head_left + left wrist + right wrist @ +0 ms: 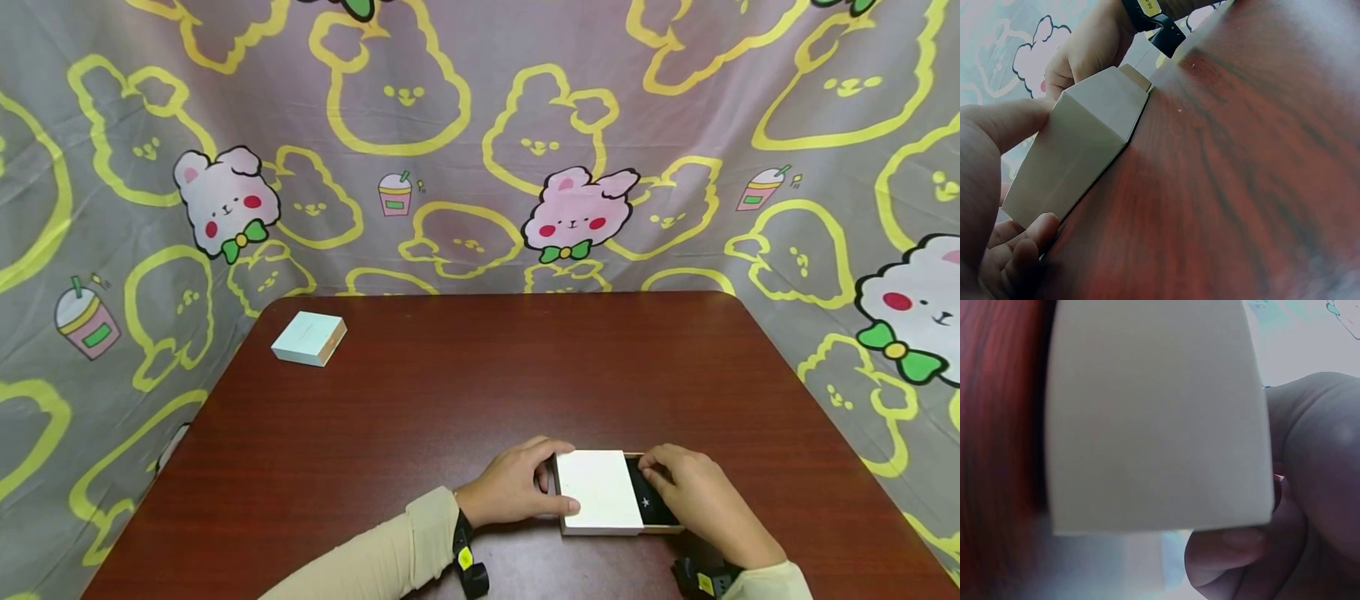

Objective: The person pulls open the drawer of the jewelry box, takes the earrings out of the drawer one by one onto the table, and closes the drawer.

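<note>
TEXT: we can read none | SIGN: white star (646,502) on the white box's (598,492) black interior (654,490), lower right, head view | LABELS: yellow labels (465,558) on wrist straps (461,534), too small for us

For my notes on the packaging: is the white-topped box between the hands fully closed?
No, in the head view a black-lined tray sticks out past the white cover, with the right hand at it.

White box (598,490) shows black inside (654,510) (marked with a white star (646,502)) against red-brown table (480,375) and yellow-patterned grey fabric (457,179).
</note>
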The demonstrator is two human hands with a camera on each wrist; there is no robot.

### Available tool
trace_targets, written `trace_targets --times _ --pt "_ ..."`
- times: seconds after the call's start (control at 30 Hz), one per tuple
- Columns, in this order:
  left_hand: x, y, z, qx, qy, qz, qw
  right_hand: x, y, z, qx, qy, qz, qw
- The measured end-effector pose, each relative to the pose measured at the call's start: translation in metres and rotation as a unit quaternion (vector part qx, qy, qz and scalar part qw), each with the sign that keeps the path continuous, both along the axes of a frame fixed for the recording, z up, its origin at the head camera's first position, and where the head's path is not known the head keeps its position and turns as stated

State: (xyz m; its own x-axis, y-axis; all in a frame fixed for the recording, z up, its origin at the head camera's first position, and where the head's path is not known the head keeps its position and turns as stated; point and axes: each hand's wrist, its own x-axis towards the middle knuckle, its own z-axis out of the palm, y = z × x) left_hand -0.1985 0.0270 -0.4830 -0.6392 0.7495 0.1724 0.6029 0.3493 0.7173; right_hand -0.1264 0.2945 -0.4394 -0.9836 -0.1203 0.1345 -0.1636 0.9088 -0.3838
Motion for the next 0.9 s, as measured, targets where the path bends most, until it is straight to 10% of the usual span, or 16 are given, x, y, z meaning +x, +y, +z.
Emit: trace_targets --times 0.9 --pt "-0.0005 0.0002 -0.0006 0.008 0.007 -0.007 0.9999 -0.0008 0.001 -0.0015 -0.006 -0.001 -0.005 1.0"
